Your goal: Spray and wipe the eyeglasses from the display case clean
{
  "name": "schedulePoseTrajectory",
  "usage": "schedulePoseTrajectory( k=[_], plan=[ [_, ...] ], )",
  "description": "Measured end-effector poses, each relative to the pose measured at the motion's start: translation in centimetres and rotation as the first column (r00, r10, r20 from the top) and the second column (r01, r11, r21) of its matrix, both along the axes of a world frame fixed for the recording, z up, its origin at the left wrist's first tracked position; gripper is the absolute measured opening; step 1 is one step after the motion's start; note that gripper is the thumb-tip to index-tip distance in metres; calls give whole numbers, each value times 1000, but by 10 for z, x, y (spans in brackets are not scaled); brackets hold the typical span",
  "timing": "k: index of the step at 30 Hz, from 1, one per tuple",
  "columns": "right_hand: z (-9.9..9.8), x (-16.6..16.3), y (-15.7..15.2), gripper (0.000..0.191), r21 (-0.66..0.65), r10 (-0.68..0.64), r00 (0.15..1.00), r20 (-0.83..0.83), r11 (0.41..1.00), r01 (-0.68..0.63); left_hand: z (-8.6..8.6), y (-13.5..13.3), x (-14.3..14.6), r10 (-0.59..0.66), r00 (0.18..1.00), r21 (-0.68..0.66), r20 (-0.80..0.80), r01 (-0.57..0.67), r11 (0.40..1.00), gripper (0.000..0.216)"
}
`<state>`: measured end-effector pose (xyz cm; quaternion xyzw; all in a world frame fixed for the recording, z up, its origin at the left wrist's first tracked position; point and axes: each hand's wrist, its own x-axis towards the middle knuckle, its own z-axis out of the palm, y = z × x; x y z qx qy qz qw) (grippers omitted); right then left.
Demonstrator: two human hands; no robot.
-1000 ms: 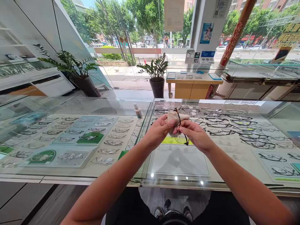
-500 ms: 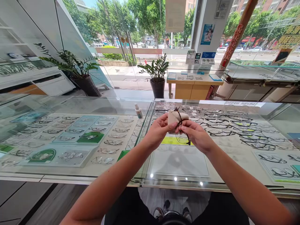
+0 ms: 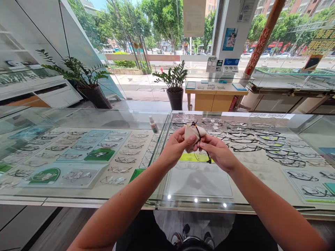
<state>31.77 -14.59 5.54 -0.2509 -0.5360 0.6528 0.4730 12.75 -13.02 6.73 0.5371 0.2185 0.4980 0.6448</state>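
Observation:
Above a glass display counter (image 3: 78,116), my left hand (image 3: 176,146) pinches a beige cleaning cloth (image 3: 190,133) folded round one lens of a pair of dark-framed glasses (image 3: 202,152). My right hand (image 3: 218,152) grips the glasses by the frame, its fingers closed. The glasses' other lens hangs below my right hand, over a yellow-green card inside the case.
Rows of spectacles lie under the glass on both sides. A small white spray bottle (image 3: 153,124) stands on the counter, left of my hands. Potted plants (image 3: 175,83) and a wooden display table (image 3: 217,94) stand beyond, by the shop window.
Both hands stay together at the same spot. The cloth has been worked slightly round the lens by my left fingers; the view has shifted a little.

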Motion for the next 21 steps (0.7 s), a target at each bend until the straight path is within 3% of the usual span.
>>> schedulePoseTrajectory(
  k=[17, 21],
  plan=[
    [3, -11, -7, 23, 45, 21, 992, 122, 999, -27, -1, 0, 3, 221, 974, 77, -53, -217, 973, 45],
    [4, -6, -5, 19, 37, -5, 992, 126, 999, 0, -1, 7, -4, 175, 978, 130, -112, -161, 978, 48]
  ],
)
